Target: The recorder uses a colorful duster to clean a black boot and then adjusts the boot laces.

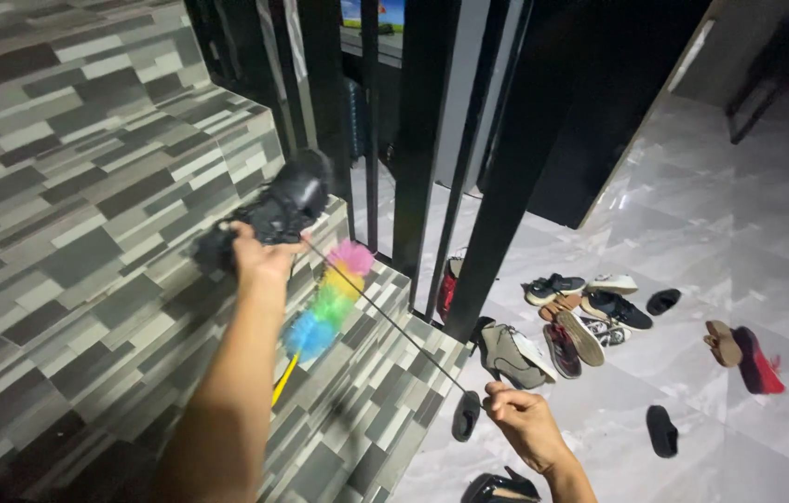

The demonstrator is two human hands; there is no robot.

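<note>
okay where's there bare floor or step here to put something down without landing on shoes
Bare floor lies at the upper right, past the shoe pile. The tiled steps at left are mostly bare, apart from the rainbow duster below the left hand. It is crowded around the right hand: scattered shoes, with a red shoe farther right.

Pale glossy floor tiles [739, 214] carry a scatter of footwear: a cluster of sneakers [580, 312] near the dark posts, a grey heeled boot [511, 356], single black slippers [661, 430], and a red shoe [757, 361] beside a tan sandal [722, 343]. On the grey patterned steps [78, 186] lies a rainbow-coloured duster [329, 303].
</note>
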